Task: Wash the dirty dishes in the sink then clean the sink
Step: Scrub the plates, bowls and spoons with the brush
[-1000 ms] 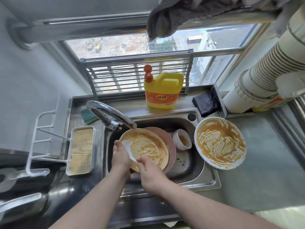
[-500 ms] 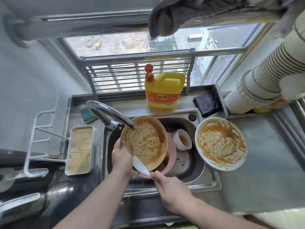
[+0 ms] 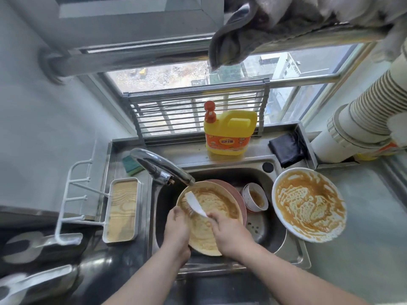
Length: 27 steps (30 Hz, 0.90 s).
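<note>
A cream plate (image 3: 217,208) smeared with brown sauce is tilted over the steel sink (image 3: 293,249), under the faucet (image 3: 158,166). My left hand (image 3: 177,227) grips its left rim. My right hand (image 3: 229,232) holds a white brush (image 3: 195,204) whose head lies on the plate's upper left. A pink plate (image 3: 233,190) sits behind the cream one. A small sauce-stained cup (image 3: 255,197) stands in the sink to the right. A large white plate (image 3: 308,203) covered in sauce rests on the sink's right edge.
A yellow detergent bottle (image 3: 229,133) stands on the ledge behind the sink, with a black cloth (image 3: 286,148) to its right and a green sponge (image 3: 132,166) to its left. A wood-topped tray (image 3: 122,210) and white rack (image 3: 74,194) sit left of the sink.
The cream plate has tipped back toward me and lower in the sink. My right hand moved up onto the plate, and the brush head swung from the plate's bottom edge to its upper left.
</note>
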{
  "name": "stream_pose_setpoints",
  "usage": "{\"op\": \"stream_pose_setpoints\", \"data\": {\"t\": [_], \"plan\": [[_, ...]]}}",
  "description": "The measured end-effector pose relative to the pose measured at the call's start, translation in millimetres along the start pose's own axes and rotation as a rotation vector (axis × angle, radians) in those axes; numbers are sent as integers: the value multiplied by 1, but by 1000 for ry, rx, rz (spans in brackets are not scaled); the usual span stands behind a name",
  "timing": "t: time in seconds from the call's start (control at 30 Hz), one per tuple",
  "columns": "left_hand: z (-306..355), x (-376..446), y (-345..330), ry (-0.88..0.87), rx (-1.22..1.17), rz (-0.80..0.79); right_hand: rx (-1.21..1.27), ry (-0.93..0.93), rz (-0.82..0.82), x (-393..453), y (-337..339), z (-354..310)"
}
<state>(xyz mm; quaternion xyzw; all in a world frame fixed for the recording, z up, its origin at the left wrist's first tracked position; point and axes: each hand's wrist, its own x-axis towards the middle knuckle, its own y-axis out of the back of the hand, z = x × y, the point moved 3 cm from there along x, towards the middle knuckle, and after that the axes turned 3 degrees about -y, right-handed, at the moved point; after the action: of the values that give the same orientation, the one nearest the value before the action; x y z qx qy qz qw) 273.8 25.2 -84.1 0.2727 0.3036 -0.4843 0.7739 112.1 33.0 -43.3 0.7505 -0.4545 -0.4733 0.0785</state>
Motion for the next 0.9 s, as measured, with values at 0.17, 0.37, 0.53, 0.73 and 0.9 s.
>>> {"op": "stream_pose_setpoints", "data": {"t": [0.17, 0.37, 0.53, 0.73, 0.9], "plan": [[8, 4, 3, 27, -47, 99, -122, -194, 6, 1, 35, 56], [2, 6, 7, 51, 12, 112, 0, -29, -109, -42, -26, 7], [-6, -4, 2, 147, -12, 10, -255, -145, -8, 11, 26, 31], [-1, 1, 20, 208, 44, 103, -113, -80, -139, -48, -15, 50], [-21, -20, 12, 124, 59, -14, -64, -41, -57, -7, 2, 4]]}}
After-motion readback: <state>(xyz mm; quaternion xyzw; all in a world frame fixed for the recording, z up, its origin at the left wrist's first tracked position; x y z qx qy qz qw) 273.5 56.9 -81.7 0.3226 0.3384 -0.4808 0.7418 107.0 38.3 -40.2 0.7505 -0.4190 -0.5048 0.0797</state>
